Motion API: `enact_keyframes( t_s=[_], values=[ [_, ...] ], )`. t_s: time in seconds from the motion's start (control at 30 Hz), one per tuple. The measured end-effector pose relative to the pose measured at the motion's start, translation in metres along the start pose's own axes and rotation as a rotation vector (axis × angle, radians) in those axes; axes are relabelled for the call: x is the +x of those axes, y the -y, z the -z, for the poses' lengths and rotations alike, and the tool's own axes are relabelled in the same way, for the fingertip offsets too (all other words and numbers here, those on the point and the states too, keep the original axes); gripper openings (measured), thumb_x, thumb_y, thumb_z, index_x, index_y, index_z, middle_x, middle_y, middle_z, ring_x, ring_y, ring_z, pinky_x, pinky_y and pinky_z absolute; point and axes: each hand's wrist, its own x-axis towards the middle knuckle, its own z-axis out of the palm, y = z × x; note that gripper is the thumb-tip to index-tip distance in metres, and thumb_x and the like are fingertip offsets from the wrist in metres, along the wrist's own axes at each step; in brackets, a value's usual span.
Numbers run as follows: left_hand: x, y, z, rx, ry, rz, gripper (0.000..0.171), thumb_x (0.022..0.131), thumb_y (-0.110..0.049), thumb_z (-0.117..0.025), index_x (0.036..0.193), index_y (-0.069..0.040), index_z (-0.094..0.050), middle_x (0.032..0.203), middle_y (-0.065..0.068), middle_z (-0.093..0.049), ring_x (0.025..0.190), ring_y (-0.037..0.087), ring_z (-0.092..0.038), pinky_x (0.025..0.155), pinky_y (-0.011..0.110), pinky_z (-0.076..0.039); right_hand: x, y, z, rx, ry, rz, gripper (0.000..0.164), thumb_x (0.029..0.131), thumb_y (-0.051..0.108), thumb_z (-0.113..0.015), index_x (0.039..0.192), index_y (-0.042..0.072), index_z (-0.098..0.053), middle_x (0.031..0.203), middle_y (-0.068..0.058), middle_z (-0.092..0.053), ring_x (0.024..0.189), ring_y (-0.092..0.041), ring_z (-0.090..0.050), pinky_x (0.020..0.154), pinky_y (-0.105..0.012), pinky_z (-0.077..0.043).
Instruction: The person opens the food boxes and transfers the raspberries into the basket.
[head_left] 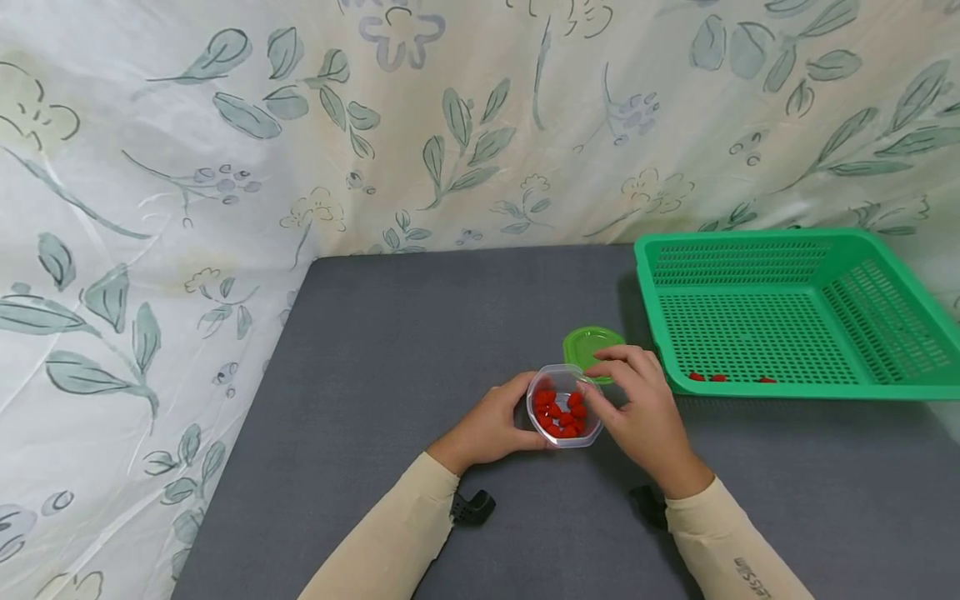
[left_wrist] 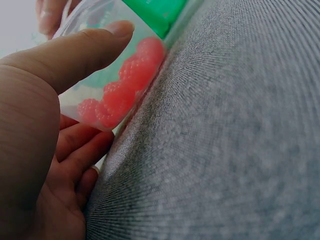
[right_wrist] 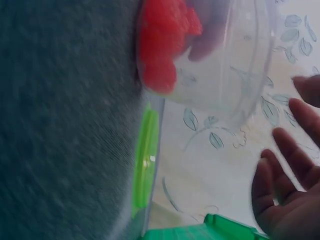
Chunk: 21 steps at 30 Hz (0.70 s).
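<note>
A clear plastic container (head_left: 562,382) stands on the grey table, with several red raspberries (head_left: 567,420) inside along its bottom. My left hand (head_left: 491,429) holds it from the left, thumb on the near side and fingers around the far side. In the left wrist view the thumb lies across the see-through wall, and the raspberries (left_wrist: 120,97) show through it. My right hand (head_left: 647,421) hovers at the container's right rim, fingers loosely bent. The right wrist view shows those fingers (right_wrist: 292,160) spread apart, holding nothing. Behind the container lies a green lid (head_left: 587,342), partly hidden by the right hand.
A green perforated basket (head_left: 810,390) stands at the right, with a few red pieces (head_left: 718,377) along its near inner side. A floral cloth (head_left: 480,125) hangs behind the table (head_left: 405,333) and along its left side.
</note>
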Motion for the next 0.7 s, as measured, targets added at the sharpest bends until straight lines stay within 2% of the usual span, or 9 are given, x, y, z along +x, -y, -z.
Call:
enact_keyframes(
  t_s=[0.23, 0.47, 0.6, 0.7],
  values=[
    [-0.001, -0.003, 0.001, 0.022, -0.001, 0.010, 0.083, 0.074, -0.043, -0.081, 0.143, -0.023, -0.040, 0.132, -0.011, -0.051, 0.116, 0.004, -0.049, 0.097, 0.029, -0.040, -0.007, -0.001, -0.018, 0.002, 0.169, -0.129, 0.019, 0.077, 0.020, -0.081, 0.091, 0.016, -0.069, 0.124, -0.008, -0.051, 0.108, -0.027, -0.044, 0.077, -0.041, -0.042],
    [0.000, -0.003, 0.002, 0.044, 0.013, -0.014, 0.085, 0.075, -0.045, -0.080, 0.145, -0.020, -0.038, 0.134, -0.008, -0.050, 0.118, 0.004, -0.048, 0.098, 0.029, -0.039, -0.011, 0.006, -0.028, -0.020, 0.324, -0.285, 0.017, 0.077, 0.023, -0.082, 0.087, 0.019, -0.068, 0.131, -0.010, -0.045, 0.118, -0.034, -0.040, 0.082, -0.048, -0.043],
    [0.000, -0.003, 0.002, 0.034, 0.014, -0.038, 0.085, 0.075, -0.042, -0.081, 0.145, -0.020, -0.038, 0.134, -0.007, -0.051, 0.119, 0.005, -0.049, 0.098, 0.029, -0.039, -0.011, 0.009, -0.030, -0.034, 0.377, -0.353, 0.018, 0.077, 0.026, -0.081, 0.088, 0.017, -0.070, 0.130, -0.011, -0.046, 0.120, -0.035, -0.037, 0.086, -0.051, -0.042],
    [0.000, -0.002, 0.002, 0.028, 0.012, -0.058, 0.085, 0.075, -0.039, -0.082, 0.145, -0.020, -0.038, 0.134, -0.006, -0.051, 0.119, 0.006, -0.049, 0.098, 0.028, -0.039, -0.010, 0.010, -0.032, -0.055, 0.390, -0.373, 0.017, 0.077, 0.026, -0.081, 0.089, 0.016, -0.072, 0.127, -0.012, -0.048, 0.119, -0.035, -0.038, 0.086, -0.050, -0.042]
  ],
)
